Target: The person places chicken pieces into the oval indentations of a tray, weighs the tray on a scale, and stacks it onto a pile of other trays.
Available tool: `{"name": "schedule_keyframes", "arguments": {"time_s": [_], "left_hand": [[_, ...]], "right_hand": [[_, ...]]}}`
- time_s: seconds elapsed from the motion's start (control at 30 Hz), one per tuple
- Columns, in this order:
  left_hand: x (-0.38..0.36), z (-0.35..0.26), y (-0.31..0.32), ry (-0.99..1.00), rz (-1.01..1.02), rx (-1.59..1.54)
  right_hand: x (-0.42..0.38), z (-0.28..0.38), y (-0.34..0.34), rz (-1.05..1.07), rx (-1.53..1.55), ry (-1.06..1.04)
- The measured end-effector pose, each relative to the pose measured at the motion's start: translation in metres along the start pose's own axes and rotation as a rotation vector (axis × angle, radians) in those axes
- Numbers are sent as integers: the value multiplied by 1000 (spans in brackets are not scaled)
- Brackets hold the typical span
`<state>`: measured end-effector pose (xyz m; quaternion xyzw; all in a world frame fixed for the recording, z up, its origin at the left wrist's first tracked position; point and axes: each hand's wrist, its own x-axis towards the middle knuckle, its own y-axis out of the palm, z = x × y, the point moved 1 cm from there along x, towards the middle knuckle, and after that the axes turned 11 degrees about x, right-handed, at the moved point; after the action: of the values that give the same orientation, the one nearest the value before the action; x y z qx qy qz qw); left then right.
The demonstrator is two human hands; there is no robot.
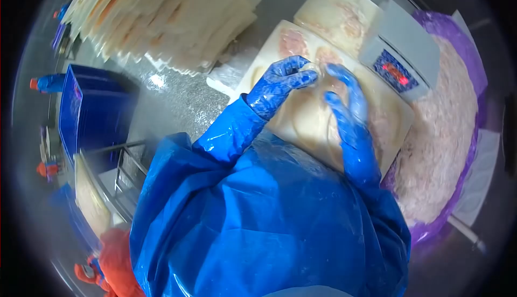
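My left hand [284, 83], in a wet blue glove, is closed in a pinch at the middle of the off-white board [301, 127]. Something small and pale sits at its fingertips, too blurred to name. Beside it, my right hand [349, 100] hovers over the same board with thumb and fingers apart; nothing shows in its grip. Round shallow hollows mark the board, and patches of pinkish mince [292, 43] lie on it. A second board [336, 14] with pink residue adjoins its far edge.
A grey scale [406, 49] with a red display stands right of the boards. Further right, a purple-lined tub [479, 65] holds pale pink mince [441, 130]. Stacked whitish sheets [167, 17] rise at upper left. A blue bin [97, 114] and people in red [116, 259] and blue are at left.
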<state>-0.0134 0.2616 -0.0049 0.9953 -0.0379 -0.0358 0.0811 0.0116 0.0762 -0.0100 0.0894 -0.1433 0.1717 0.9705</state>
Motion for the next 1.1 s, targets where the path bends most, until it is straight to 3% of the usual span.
{"name": "schedule_keyframes", "arguments": {"time_s": [0.07, 0.13, 0.23, 0.33, 0.47, 0.57, 0.63, 0.77, 0.83, 0.87, 0.9, 0.97, 1.0, 1.07, 1.1], "left_hand": [[0, -1, 7, -22, 7, -11], [3, 0, 6, 15, 61, 90], [6, 6, 4, 3, 87, 137], [11, 9, 9, -27, 109, 90], [17, 17, 14, -52, 184, 96], [19, 25, 18, -133, 187, 64], [21, 34, 22, -18, 148, 13], [29, 43, 17, -53, 170, 69], [40, 48, 8, 115, 228, 191], [52, 47, 6, 200, 245, 229], [69, 42, -4, 310, 273, 542], [100, 43, -15, 790, 161, 1161], [105, 50, -23, 790, 160, 1160], [111, 62, -37, 761, 23, 1689], [110, 63, -41, 766, 22, 1689]], "right_hand": [[4, -6, 1, 31, -114, -53], [0, -24, 1, 38, 202, 162], [-8, -27, -5, 95, 216, 326], [-16, -25, -10, -7, 363, 393], [-23, -23, -8, -118, 452, 291], [-31, -38, -18, -50, 495, 322], [-34, -45, -23, -118, 665, 484], [-39, -47, -25, -210, 589, 486], [-33, -47, -25, -269, 162, 65], [-29, -43, -28, -276, 13, 87], [-22, -40, -34, -281, 11, 94], [-4, -36, -41, -23, -761, -328], [-6, -56, -40, -10, -868, -333], [-22, -70, -40, 67, -1005, -266], [-28, -76, -43, 140, -1141, -193]]}}
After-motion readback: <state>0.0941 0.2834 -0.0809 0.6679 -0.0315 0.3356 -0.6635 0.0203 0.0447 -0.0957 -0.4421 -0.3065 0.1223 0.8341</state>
